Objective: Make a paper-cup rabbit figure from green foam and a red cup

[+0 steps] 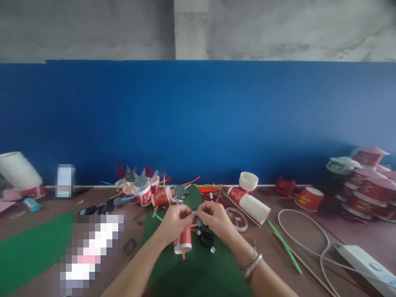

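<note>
Near the middle of the table, my left hand [176, 222] and my right hand [215, 216] meet with their fingertips pinched together. Between them is something small and pale, too small to make out. Below my left hand a red paper cup [185, 239] lies on its side with an orange stick poking from its white rim. Black-handled scissors [206, 238] rest under my right hand, beside a small pale scrap [213, 250]. These lie on a dark green sheet [198, 270]. A roll of clear tape [237, 218] is just right of my right hand.
Decorated paper cups [142, 194] cluster behind my left hand. A stack of cups [254, 208] lies at right, near a green stick [286, 249]. A white cable [324, 235] loops to a power strip [368, 264]. Red cups with pink tops [371, 185] are piled far right. A blue panel [198, 119] stands behind.
</note>
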Demonstrator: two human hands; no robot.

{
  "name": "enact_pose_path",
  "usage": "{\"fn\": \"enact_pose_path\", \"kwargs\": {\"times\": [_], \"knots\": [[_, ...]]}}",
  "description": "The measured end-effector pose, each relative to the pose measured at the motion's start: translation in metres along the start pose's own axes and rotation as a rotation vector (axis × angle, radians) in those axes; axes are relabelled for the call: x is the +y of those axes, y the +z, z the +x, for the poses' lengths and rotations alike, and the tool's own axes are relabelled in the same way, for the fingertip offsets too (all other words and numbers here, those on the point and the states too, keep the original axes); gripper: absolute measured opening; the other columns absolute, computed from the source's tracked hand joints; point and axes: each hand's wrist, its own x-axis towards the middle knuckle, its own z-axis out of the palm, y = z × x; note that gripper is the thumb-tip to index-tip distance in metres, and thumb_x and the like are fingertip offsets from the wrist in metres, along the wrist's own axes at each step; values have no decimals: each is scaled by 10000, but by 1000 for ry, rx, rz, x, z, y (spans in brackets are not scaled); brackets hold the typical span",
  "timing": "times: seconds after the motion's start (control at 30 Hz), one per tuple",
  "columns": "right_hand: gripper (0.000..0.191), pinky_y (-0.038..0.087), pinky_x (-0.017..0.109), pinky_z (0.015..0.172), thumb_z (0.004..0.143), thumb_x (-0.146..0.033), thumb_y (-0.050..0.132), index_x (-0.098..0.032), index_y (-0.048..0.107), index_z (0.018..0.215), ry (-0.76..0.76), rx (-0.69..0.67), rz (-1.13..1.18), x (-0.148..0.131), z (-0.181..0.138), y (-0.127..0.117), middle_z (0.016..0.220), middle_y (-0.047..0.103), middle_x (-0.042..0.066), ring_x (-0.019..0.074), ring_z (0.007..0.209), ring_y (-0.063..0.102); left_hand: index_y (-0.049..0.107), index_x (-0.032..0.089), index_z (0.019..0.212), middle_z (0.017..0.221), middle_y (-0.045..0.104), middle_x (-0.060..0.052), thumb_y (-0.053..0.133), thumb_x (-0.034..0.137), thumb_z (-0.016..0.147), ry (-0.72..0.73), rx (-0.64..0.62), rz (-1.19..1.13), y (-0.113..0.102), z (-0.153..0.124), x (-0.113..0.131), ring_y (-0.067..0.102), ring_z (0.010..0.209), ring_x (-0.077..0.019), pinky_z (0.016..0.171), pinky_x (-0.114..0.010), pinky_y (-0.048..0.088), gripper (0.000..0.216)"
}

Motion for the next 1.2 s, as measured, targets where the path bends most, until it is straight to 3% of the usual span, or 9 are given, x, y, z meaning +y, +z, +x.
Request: {"fn": "enact_pose_path", "kwargs": {"times": [0.6, 0.9, 1.2], "knots": [[151, 286, 192, 449, 680, -251, 592, -139, 561, 585, 30, -62, 36, -1, 0, -1, 499, 484, -42, 67, 464, 383, 595, 142, 590, 529, 566, 15, 496, 211, 695, -11, -29, -51, -2, 0, 5, 495, 523, -115, 529, -217, 378, 160], [229, 268, 197, 445, 719, -341, 606, -138, 565, 622, 83, -12, 147, 1, 1, -4, 513, 514, -29, 68, 455, 389, 579, 148, 671, 583, 563, 27, 575, 232, 699, -34, -38, -172, -1, -1, 5, 504, 566, -102, 570, -207, 391, 89], [216, 314, 203, 457, 742, -330, 581, -142, 564, 636, 57, 7, 80, 1, 3, -3, 534, 530, -17, 86, 478, 436, 583, 150, 678, 585, 563, 26, 587, 277, 719, -30, -10, -157, 0, 0, 3, 491, 543, -100, 540, -207, 382, 133]]}}
